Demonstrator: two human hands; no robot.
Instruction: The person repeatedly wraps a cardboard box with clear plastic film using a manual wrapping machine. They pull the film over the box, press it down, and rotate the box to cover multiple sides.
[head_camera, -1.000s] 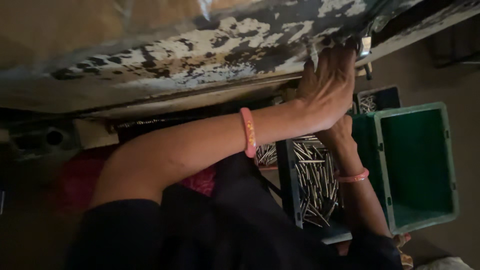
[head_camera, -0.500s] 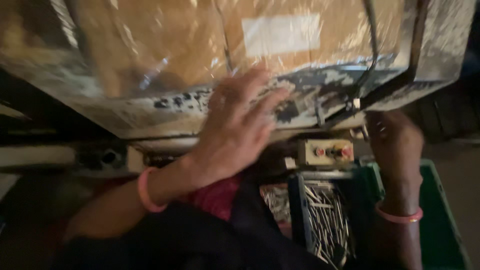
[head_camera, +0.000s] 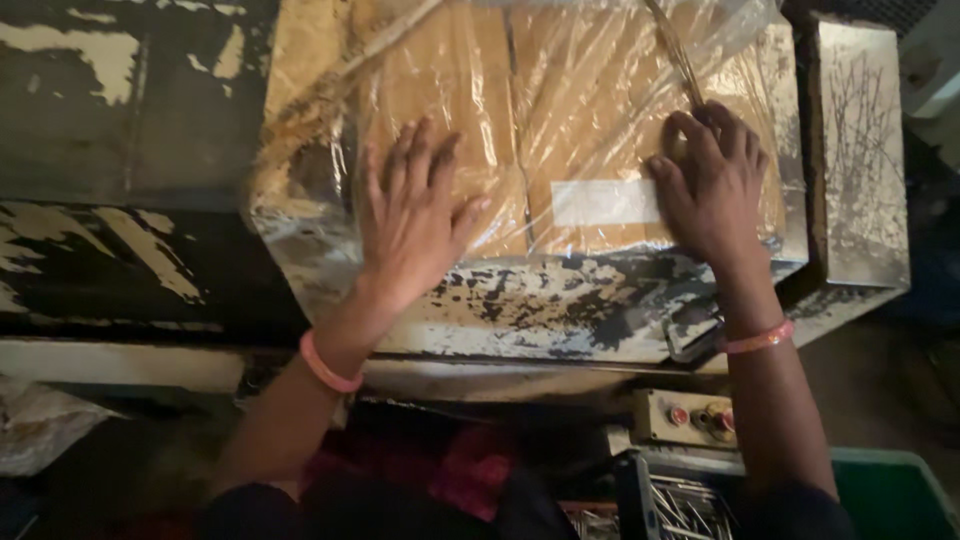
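Observation:
A brown cardboard box wrapped in clear plastic film lies flat on a worn metal platform with flaking paint. My left hand rests palm down on the box's near left part, fingers spread. My right hand presses on the near right part beside a pale label, its fingers curled onto the film. Both wrists wear pink bands.
A small control box with red buttons sits under the platform edge. Below it a dark bin of metal nails stands next to a green crate. A metal block borders the platform on the right. Crumpled plastic lies lower left.
The view has tilted up from the bins onto the platform top. Both hands rose from the platform's edge and now lie flat on the wrapped box.

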